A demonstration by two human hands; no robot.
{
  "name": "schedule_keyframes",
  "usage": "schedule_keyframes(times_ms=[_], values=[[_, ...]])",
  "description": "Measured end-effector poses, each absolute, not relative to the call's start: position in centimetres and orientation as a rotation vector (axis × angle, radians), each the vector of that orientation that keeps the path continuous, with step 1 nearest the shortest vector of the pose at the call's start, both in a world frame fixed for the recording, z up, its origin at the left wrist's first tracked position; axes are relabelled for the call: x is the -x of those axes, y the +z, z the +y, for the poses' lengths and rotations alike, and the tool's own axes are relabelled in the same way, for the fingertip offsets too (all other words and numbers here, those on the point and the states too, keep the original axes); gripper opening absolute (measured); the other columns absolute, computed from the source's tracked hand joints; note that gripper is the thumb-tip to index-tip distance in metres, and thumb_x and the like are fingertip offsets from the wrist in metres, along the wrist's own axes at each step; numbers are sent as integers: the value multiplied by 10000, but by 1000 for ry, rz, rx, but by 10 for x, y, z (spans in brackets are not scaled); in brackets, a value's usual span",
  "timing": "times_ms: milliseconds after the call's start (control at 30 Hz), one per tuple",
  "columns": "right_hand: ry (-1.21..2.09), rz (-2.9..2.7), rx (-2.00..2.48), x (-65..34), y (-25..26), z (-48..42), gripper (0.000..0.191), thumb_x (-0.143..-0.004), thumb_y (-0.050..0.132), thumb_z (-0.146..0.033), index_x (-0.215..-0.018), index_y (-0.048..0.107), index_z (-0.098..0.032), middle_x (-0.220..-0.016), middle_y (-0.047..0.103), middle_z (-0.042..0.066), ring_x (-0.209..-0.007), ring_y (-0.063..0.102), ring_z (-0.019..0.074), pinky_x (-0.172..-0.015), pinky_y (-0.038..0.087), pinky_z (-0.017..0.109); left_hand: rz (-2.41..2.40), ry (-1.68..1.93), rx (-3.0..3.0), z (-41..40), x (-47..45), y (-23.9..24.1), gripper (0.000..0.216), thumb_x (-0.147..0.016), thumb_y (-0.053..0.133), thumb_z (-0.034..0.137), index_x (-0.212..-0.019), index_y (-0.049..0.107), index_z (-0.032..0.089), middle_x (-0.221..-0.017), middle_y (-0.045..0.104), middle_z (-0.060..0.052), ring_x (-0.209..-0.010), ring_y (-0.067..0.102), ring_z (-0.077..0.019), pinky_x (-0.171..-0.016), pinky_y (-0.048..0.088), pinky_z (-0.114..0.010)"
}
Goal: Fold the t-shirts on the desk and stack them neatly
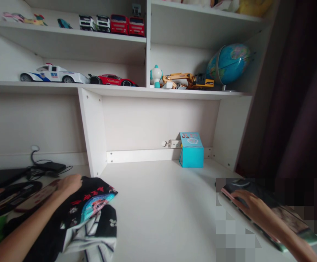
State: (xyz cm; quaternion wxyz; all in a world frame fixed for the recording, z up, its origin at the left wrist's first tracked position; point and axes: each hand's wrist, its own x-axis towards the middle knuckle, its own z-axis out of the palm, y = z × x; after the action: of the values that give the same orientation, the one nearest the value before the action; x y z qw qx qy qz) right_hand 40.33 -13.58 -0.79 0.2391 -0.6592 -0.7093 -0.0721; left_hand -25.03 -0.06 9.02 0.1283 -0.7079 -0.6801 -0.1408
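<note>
On the left of the desk, my left hand (69,185) is closed on a black garment (93,187) with red lettering and a colourful print. White cloth with dark stripes (93,238) lies bunched against it. At the far right, my right hand (246,202) grips the near left edge of a flat, book-like item (276,207) with a dark picture on top. Its fingers curl at that edge, and blocky blurring hides part of the surface around it.
A blue desk calendar (192,156) stands at the back by a wall socket (175,143). A black adapter with cables (53,167) lies back left. Overhead shelves hold a police car (54,74), a red car (113,80), a toy excavator (191,80) and a globe (229,63). A dark curtain (297,91) hangs right.
</note>
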Motion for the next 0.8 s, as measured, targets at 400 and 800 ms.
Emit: schedule_keyframes(times_ms=[400,800], values=[[442,-2374,1095,-172,67,-191,341,-706,573,-165,-1041,601,-221,-1173,560,72,-1187,420,204,-972,371,291,-719,-144,3182,-189,-15,131,243,-878,368,342,-796,589,282,-760,654,-26,-619,615,-165,-518,385,-281],[590,-1664,1230,-213,53,-174,141,-850,392,-329,-796,440,-208,-714,529,-5,-694,523,146,-631,427,257,-1164,51,3053,-131,29,121,232,-705,584,366,-881,600,215,-793,647,-46,-757,609,-233,-644,422,-287]])
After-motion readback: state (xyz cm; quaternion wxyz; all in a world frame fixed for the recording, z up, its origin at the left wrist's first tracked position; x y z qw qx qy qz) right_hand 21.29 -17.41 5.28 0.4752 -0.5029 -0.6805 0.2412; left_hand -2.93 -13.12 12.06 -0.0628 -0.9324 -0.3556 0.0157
